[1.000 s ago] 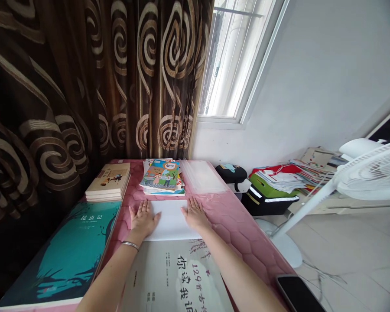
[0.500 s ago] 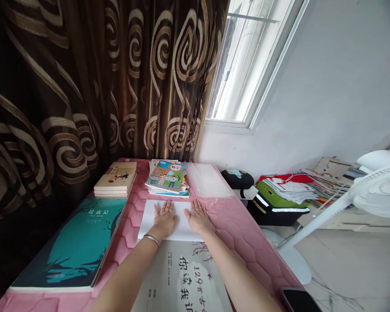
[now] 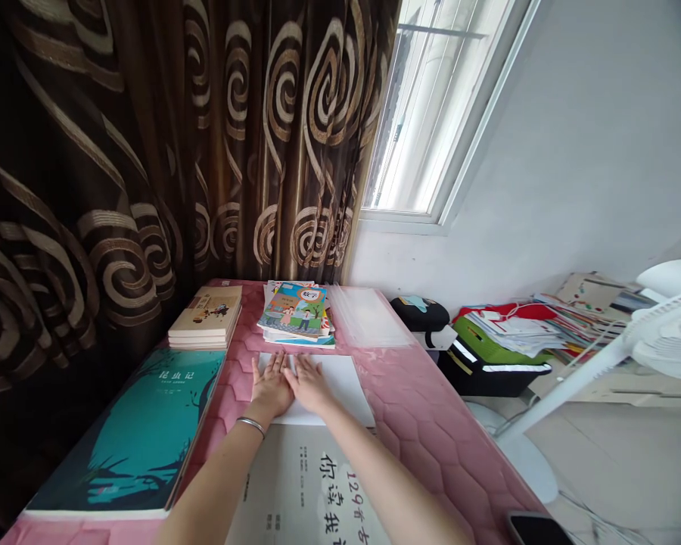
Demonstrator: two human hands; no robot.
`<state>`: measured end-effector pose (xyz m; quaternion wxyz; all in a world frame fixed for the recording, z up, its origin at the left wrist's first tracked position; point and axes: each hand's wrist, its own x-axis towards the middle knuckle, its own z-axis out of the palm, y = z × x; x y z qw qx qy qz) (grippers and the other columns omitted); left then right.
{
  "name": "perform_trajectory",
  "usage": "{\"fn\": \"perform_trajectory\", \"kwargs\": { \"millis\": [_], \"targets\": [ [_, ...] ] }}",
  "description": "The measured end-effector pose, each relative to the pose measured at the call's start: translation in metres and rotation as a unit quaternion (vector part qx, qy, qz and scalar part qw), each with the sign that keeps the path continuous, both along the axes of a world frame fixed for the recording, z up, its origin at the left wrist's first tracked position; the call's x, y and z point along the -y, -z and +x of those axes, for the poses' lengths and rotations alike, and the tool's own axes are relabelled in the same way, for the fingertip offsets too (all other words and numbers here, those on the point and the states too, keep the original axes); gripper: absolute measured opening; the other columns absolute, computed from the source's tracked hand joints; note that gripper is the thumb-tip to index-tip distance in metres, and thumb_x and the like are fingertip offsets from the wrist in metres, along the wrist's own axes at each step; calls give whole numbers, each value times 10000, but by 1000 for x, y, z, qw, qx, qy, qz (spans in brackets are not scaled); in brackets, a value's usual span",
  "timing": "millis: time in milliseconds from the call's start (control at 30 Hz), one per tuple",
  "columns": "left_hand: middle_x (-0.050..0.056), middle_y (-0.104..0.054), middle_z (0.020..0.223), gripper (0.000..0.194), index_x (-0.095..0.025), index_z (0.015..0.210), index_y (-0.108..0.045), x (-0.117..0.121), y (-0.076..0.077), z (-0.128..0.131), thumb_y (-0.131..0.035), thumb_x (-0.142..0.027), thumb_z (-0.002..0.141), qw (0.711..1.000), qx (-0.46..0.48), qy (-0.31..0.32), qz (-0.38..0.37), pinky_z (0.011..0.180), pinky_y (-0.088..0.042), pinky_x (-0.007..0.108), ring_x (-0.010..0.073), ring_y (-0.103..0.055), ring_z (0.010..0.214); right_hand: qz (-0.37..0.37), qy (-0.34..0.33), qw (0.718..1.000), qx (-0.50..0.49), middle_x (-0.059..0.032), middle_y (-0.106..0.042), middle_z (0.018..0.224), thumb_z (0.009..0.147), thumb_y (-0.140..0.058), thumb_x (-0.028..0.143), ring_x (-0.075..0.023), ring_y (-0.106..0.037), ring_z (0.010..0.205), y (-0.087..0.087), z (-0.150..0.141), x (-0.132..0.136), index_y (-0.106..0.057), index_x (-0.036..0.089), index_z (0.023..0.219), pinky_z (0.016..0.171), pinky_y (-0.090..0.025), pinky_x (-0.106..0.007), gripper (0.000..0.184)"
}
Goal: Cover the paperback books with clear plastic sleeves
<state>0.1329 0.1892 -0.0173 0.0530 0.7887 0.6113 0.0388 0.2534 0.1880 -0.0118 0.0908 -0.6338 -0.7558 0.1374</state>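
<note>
My left hand (image 3: 272,387) lies flat with spread fingers on the left part of a white sheet of paper (image 3: 346,387). Right beside it, my right hand (image 3: 310,383) presses flat on the same sheet, its fingertips close to the left hand's fingers. The near edge of the paper meets a grey book (image 3: 287,484) with Chinese writing on its cover, partly hidden under my forearms. Beyond the sheet sits a stack of textbooks (image 3: 295,310), a blue one on top.
On the pink padded surface (image 3: 425,424) stand a teal book (image 3: 141,431), a pile of beige books (image 3: 207,314), clear plastic covers (image 3: 371,318) and a phone (image 3: 536,528). A white fan (image 3: 579,386) and a black box (image 3: 488,375) are on the right.
My right hand has slid left across the paper until next to my left hand, baring the sheet's right side. My left hand has shifted slightly left. The view has tilted a little.
</note>
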Motion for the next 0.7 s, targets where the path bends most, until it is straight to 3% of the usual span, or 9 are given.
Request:
{"fn": "perform_trajectory", "kwargs": {
  "millis": [133,367,500,600,700],
  "targets": [
    [39,-185,1591,601,-222,1515,-216,0,0,-1,-219,-343,927,1000,-3,-3,1,1139,32,625,285,-120,1468,-10,-13,1000,-19,-92,-212,1575,972,-72,518,-197,-94,1471,4,-9,0,-281,95,1494,1178,-41,-434,703],
    [57,-181,1584,647,-190,1512,-215,-3,3,-1,-216,-471,930,1000,17,-17,3,1128,71,632,285,-173,1457,-11,104,991,78,-135,-124,1588,975,-161,490,-226,-75,1472,8,67,2,-168,33,1509,1173,-48,-422,703],
    [102,-197,1578,614,-159,1502,-249,-5,3,-10,-221,-394,935,995,6,-99,22,1114,34,668,300,-192,1451,-20,117,989,90,-137,-140,1586,978,-174,471,-238,-98,1469,8,88,5,-178,17,1504,1173,-66,-405,695],
    [208,-252,1544,595,-62,1478,-289,-3,-1,-4,-229,-278,926,988,-19,-150,40,1086,61,701,341,-178,1449,-20,118,988,94,-132,-131,1588,980,-172,456,-243,-93,1469,8,87,7,-172,12,1503,1175,-56,-412,686],
    [231,-255,1535,592,-18,1461,-309,3,-7,24,-254,-151,887,997,-17,-77,7,1088,67,697,341,-151,1455,-16,121,988,98,-130,-131,1588,980,-173,454,-236,-96,1469,8,84,7,-165,10,1504,1177,-54,-400,687]
  ]
}}
